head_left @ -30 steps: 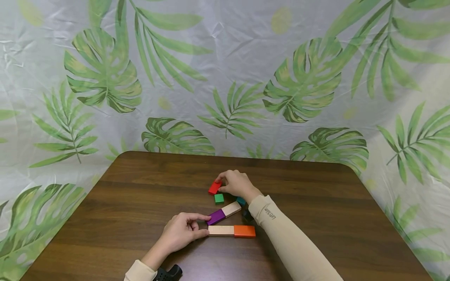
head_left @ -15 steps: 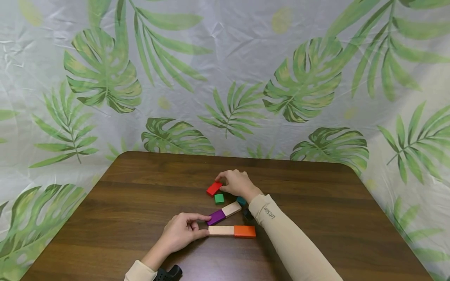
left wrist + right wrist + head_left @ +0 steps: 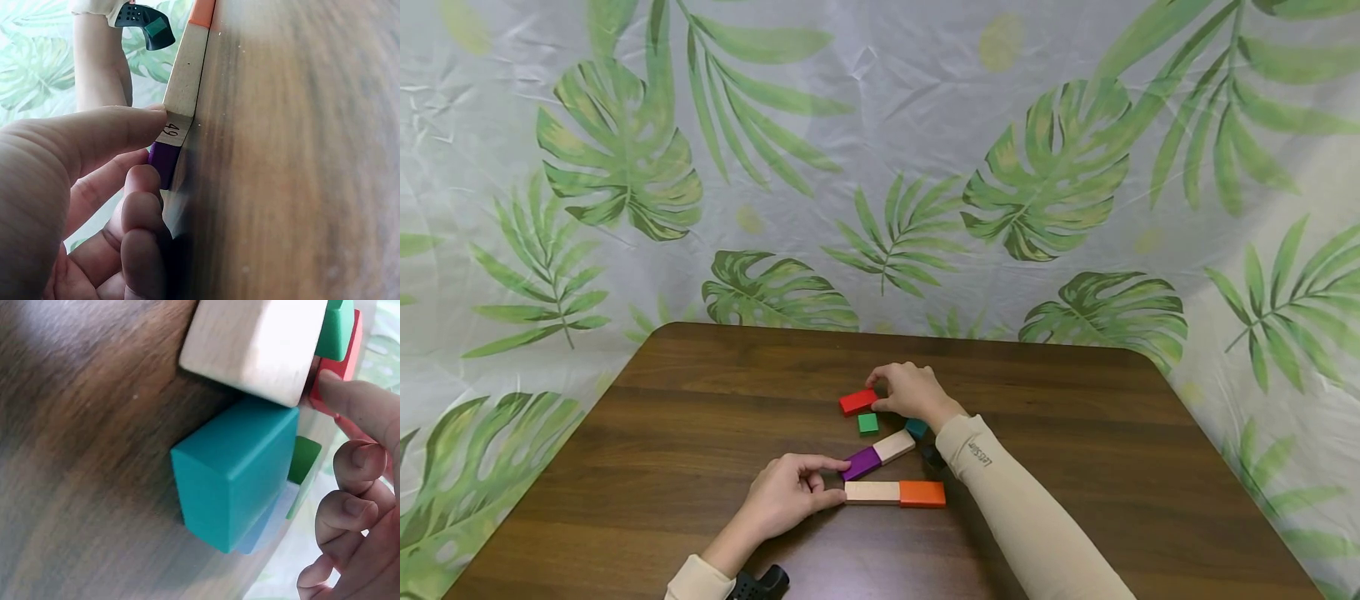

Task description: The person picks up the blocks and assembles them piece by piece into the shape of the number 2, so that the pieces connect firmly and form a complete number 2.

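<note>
Toward the far side of the table, my right hand (image 3: 913,393) pinches the right end of a red block (image 3: 856,403) between thumb and index finger. Just in front of that block is a small green block (image 3: 867,424). My left hand (image 3: 793,496) holds the left ends of two rows of blocks that open into a V. Its index fingertip is on the purple block (image 3: 861,463), and its thumb presses the end of a plain wooden block (image 3: 187,75), which bears a printed number. The other left fingers curl below the purple block.
An orange block (image 3: 922,494) continues the near row; a second plain wooden block (image 3: 256,344) continues the purple one. Beside it stands a teal block (image 3: 237,475), with a dark green piece (image 3: 304,459) and a pale blue piece (image 3: 269,519) beyond. A leaf-patterned cloth (image 3: 887,167) hangs behind the table.
The red block has turned from a steep slant to lie nearly crosswise, its left end swinging left. My right hand has shifted slightly right; the left hand stays still.
</note>
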Available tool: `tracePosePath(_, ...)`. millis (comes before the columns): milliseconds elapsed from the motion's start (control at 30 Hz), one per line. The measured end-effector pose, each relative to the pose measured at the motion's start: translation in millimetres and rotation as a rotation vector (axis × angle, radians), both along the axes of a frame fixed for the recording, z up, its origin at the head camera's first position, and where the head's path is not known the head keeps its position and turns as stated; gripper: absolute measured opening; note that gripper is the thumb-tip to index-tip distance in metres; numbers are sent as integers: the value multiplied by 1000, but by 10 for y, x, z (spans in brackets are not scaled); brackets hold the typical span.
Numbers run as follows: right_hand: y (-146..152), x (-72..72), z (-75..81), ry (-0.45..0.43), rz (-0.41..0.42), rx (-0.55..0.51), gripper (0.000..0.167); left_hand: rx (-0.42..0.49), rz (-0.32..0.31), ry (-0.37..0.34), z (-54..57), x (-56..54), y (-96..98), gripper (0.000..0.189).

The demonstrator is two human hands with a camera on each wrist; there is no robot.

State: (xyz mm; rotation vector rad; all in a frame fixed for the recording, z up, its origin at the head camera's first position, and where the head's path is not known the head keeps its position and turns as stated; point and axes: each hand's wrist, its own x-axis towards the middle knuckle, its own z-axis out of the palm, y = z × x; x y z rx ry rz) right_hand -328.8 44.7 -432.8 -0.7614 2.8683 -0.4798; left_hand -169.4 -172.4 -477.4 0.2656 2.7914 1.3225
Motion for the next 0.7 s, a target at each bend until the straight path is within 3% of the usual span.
tracePosePath(700,68,-70,-19,28,-40,26,30,-4,15,3,7,2,10,29)
